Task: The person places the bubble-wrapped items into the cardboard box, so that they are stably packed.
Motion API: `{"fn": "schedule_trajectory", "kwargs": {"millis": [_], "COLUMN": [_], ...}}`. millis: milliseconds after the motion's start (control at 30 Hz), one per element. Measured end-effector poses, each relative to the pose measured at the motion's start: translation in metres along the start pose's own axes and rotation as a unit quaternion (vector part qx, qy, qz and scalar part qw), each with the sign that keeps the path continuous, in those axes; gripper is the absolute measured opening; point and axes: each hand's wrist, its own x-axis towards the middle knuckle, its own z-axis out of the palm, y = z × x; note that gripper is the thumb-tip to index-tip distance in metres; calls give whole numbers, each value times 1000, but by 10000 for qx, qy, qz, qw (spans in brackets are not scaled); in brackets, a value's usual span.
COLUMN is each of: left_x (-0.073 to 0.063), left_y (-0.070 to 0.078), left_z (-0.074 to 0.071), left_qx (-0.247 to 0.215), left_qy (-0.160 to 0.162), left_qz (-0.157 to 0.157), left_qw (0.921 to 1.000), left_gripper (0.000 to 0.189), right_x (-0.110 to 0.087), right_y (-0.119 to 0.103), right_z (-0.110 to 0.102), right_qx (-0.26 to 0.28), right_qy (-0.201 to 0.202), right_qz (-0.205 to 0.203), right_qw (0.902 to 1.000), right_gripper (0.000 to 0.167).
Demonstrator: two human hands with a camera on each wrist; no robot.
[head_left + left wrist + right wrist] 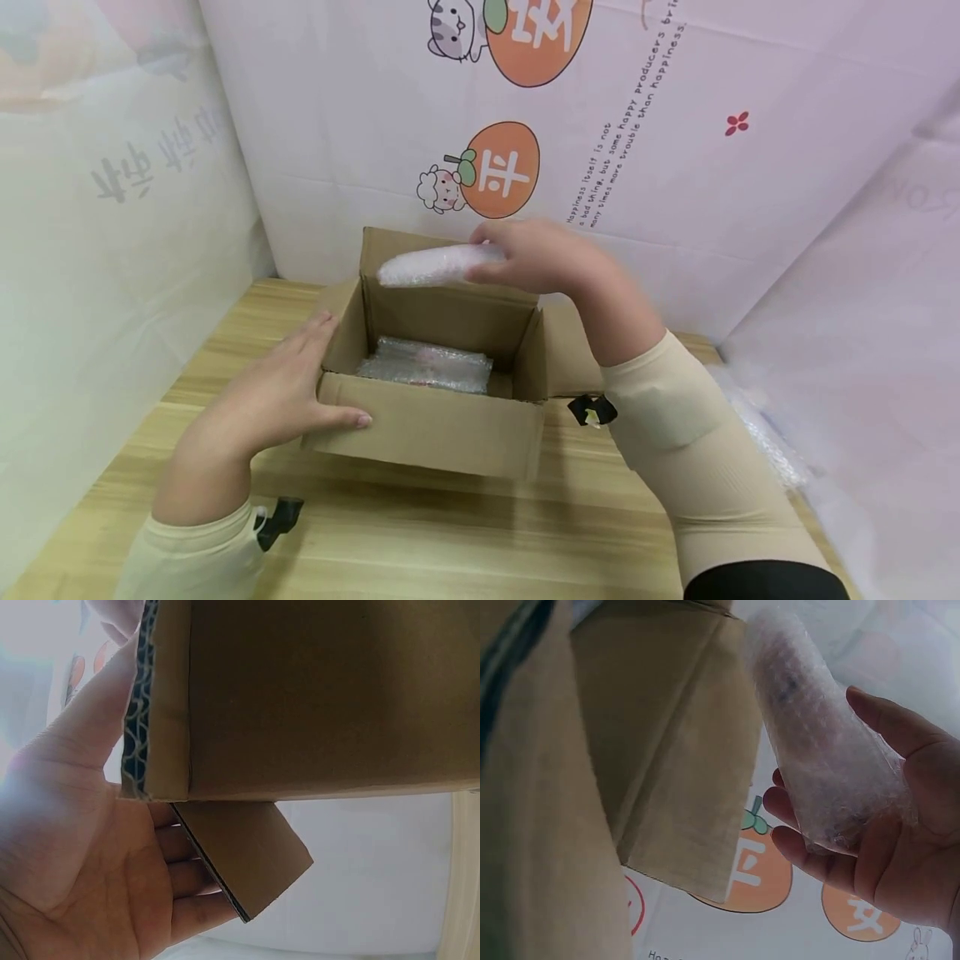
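An open cardboard box [427,425] stands on the wooden table with its flaps folded outward. Inside it lie bubble-wrapped packages [427,367]. Over the back of the box, my right hand [536,258] grips another bubble-wrapped package [435,267], long and narrow, between thumb and fingers. The right wrist view shows this package [817,742] with pinkish and dark contents blurred by the wrap. My left hand [292,392] rests against the box's left side, thumb over the front flap and fingers stretched along the left flap [247,855].
The table [420,533] is light wood. A printed white cloth wall [337,125] rises right behind the box, and further white sheets flank both sides. More clear bubble wrap [772,442] lies at the right edge, partly behind my right forearm.
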Motion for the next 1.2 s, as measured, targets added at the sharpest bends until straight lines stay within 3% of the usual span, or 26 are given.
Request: {"fn": "schedule_trajectory", "kwargs": {"millis": [400,800,1000,1200], "left_x": [3,2,3,3], "left_y": [-1,-1,-1,-1], "left_z": [1,0,0,-1], "left_qx": [25,-4,-13,-8], "left_qy": [-3,13,9,7], "left_qz": [30,29,50,11], "left_qw": [10000,10000,10000,10000], "left_gripper": [135,135,135,135], "right_x": [22,45,52,49], "right_y": [-4,-22,-31,-38], "right_z": [16,26,35,42], "right_qx": [257,-139,-328,-358], "right_qy": [-834,-1327,-1635,-2206], "right_qz": [-72,-284,-241,-306], "right_qw": [9962,9906,9857,9742], "right_gripper": [51,36,44,52]}}
